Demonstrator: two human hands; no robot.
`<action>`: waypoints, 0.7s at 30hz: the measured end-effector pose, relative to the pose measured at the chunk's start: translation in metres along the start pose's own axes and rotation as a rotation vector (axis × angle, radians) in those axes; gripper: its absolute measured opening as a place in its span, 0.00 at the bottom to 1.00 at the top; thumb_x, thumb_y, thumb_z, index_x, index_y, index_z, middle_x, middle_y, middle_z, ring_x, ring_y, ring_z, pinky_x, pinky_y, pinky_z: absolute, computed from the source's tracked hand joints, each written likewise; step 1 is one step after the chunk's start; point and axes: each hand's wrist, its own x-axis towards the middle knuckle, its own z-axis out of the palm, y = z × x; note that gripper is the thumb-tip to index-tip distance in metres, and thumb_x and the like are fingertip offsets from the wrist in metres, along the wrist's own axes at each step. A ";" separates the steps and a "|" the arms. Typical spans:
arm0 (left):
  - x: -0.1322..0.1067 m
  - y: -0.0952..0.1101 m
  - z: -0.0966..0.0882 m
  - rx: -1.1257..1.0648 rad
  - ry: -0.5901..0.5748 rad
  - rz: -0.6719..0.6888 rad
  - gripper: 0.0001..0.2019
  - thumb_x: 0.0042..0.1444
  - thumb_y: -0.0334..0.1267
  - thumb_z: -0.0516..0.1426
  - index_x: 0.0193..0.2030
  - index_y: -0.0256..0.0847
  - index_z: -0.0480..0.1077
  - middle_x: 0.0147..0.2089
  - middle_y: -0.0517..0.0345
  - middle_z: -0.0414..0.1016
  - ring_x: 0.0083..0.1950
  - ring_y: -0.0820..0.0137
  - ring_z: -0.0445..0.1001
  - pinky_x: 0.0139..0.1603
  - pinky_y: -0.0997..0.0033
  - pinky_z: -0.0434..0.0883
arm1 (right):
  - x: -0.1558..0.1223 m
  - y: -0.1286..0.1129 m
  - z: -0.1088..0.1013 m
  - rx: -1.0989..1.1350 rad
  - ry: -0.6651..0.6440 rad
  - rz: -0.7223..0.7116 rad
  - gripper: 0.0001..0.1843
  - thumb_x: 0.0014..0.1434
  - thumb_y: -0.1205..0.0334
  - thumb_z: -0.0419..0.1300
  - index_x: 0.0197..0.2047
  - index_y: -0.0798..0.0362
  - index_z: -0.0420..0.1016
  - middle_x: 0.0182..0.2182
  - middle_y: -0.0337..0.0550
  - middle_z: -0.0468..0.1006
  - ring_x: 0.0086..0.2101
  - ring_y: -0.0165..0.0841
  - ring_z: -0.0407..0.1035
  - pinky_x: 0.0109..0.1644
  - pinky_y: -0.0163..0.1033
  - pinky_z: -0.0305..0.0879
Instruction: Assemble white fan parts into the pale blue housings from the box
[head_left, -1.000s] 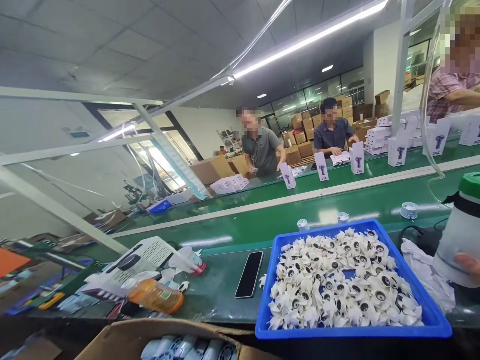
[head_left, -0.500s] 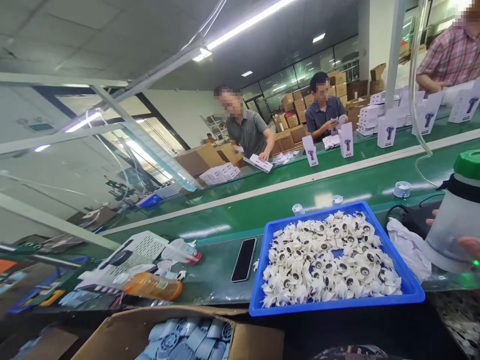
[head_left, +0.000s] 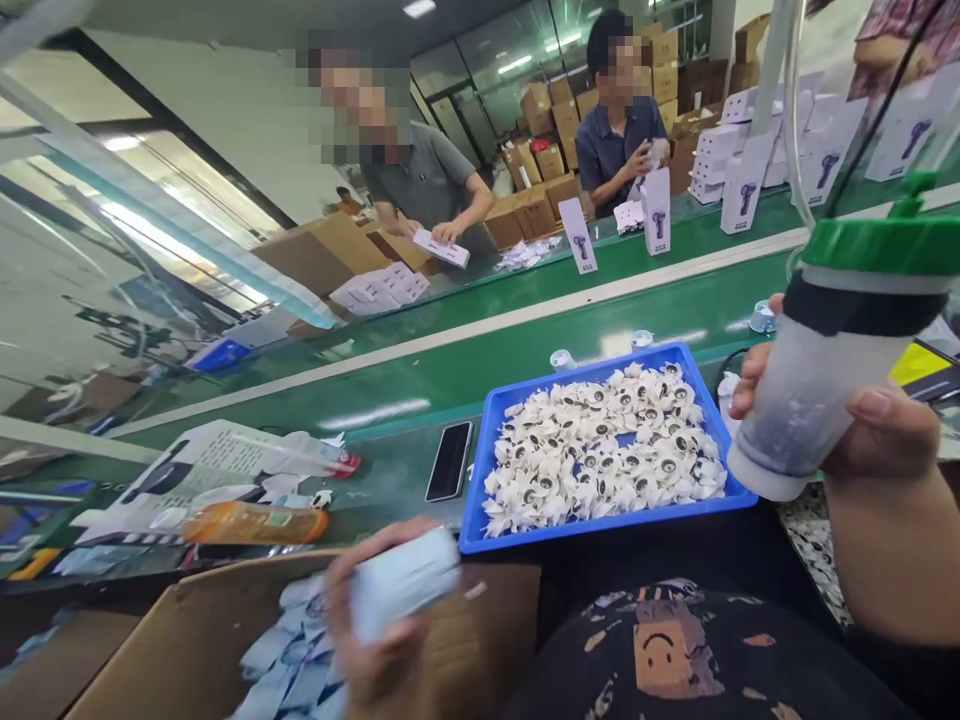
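Note:
My right hand (head_left: 862, 430) is wrapped round a frosted cup with a green lid (head_left: 832, 350), held up at the right above the bench. My left hand (head_left: 375, 640) is low in front, blurred by motion, closed on a pale grey-blue part (head_left: 401, 595) above a cardboard box (head_left: 187, 640) that holds more such parts. A blue tray (head_left: 480, 490) heaped with several small white fan blades (head_left: 600, 450) stands between the two hands. A black phone (head_left: 450, 473) lies just left of the tray.
A green conveyor belt (head_left: 450, 370) runs across behind the tray. An orange bottle (head_left: 255, 522), a printed sheet (head_left: 217, 465) and small clutter lie at the left. Three people work beyond the belt among upright white product boxes (head_left: 656, 225) and stacked cartons (head_left: 540, 150).
The view has dropped and swung left. My right hand has raised the cup into fuller view. My left hand has come up from the box holding a pale part.

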 end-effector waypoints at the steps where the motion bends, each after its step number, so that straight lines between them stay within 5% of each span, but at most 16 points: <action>1: 0.009 0.012 0.020 -0.076 0.008 0.073 0.33 0.47 0.74 0.44 0.56 0.63 0.61 0.45 0.55 0.76 0.51 0.47 0.74 0.48 0.41 0.73 | 0.001 -0.002 0.008 0.055 -0.026 0.003 0.31 0.36 0.39 0.73 0.37 0.54 0.77 0.31 0.45 0.76 0.28 0.35 0.74 0.31 0.41 0.74; 4: 0.037 0.059 0.078 -0.258 -0.201 0.462 0.24 0.48 0.56 0.62 0.50 0.48 0.69 0.48 0.48 0.75 0.51 0.54 0.75 0.53 0.50 0.73 | 0.003 -0.011 0.033 0.185 -0.077 -0.012 0.31 0.36 0.41 0.73 0.40 0.50 0.73 0.34 0.37 0.77 0.32 0.33 0.75 0.36 0.40 0.75; 5: 0.045 0.075 0.094 -0.286 -0.254 0.514 0.21 0.50 0.49 0.63 0.49 0.45 0.69 0.50 0.47 0.75 0.54 0.54 0.74 0.56 0.51 0.72 | 0.004 -0.014 0.040 0.201 -0.084 -0.019 0.31 0.37 0.42 0.73 0.41 0.49 0.72 0.37 0.34 0.77 0.34 0.32 0.76 0.39 0.40 0.75; 8: 0.059 0.115 0.124 -0.351 -0.321 0.553 0.16 0.51 0.42 0.61 0.46 0.41 0.69 0.42 0.50 0.77 0.43 0.60 0.76 0.45 0.60 0.75 | 0.003 -0.017 0.051 0.105 -0.093 0.006 0.28 0.43 0.40 0.69 0.41 0.49 0.71 0.38 0.34 0.77 0.37 0.32 0.75 0.42 0.40 0.74; 13: 0.058 0.142 0.131 -0.458 -0.265 0.587 0.13 0.50 0.47 0.61 0.35 0.39 0.68 0.33 0.54 0.74 0.33 0.65 0.73 0.34 0.66 0.72 | -0.003 -0.008 0.052 0.049 -0.004 -0.170 0.28 0.47 0.36 0.66 0.34 0.54 0.74 0.30 0.41 0.74 0.28 0.31 0.72 0.28 0.37 0.71; 21: 0.051 0.150 0.133 -0.462 -0.221 0.554 0.10 0.48 0.42 0.61 0.30 0.39 0.65 0.29 0.57 0.71 0.30 0.68 0.70 0.31 0.68 0.69 | -0.009 -0.010 0.053 0.079 -0.015 -0.207 0.25 0.45 0.45 0.72 0.40 0.51 0.73 0.29 0.38 0.75 0.27 0.32 0.72 0.29 0.37 0.71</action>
